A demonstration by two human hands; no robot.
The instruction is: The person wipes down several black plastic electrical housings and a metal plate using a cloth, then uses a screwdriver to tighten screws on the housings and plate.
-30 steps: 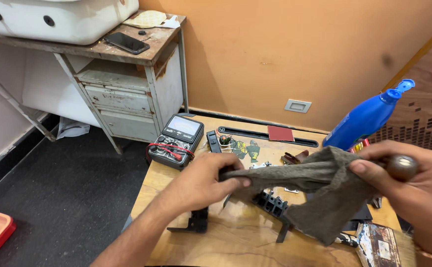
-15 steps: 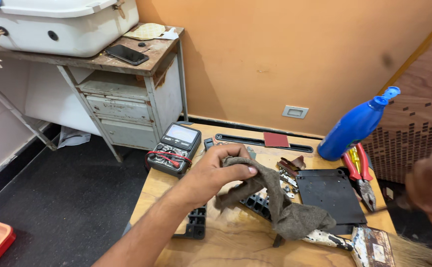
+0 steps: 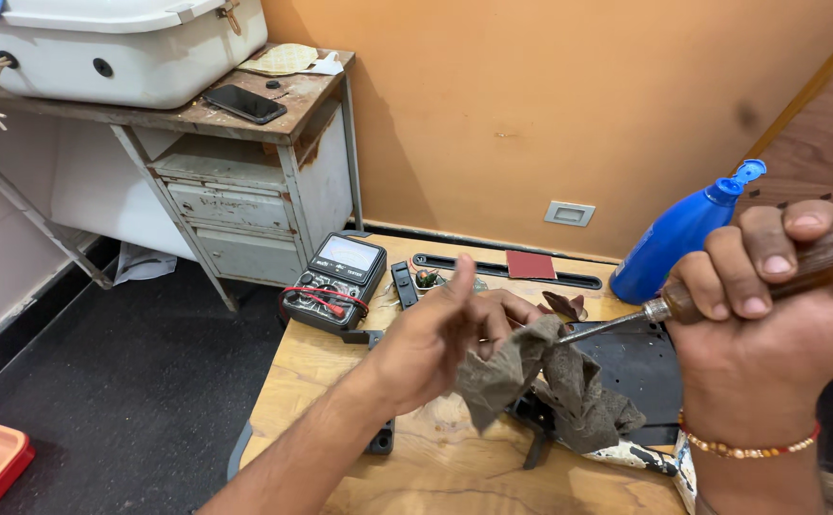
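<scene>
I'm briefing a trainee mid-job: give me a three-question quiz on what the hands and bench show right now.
1. True or false: the right hand grips a wooden-handled tool with a thin metal shaft.
2. What does the left hand hold? A) blue plastic bottle B) crumpled grey-brown cloth C) black phone
3. Fill in: the black multimeter with red leads lies on the wooden ____ .

Key: 1 true. 2 B, the crumpled grey-brown cloth, which meets the shaft's tip. 3 workbench; the blue plastic bottle stands at its back.

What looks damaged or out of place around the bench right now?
The grey metal cabinet is rusted and chipped, its top worn. A phone lies near that top's front edge. On the wooden bench, nothing looks spilled.
</scene>
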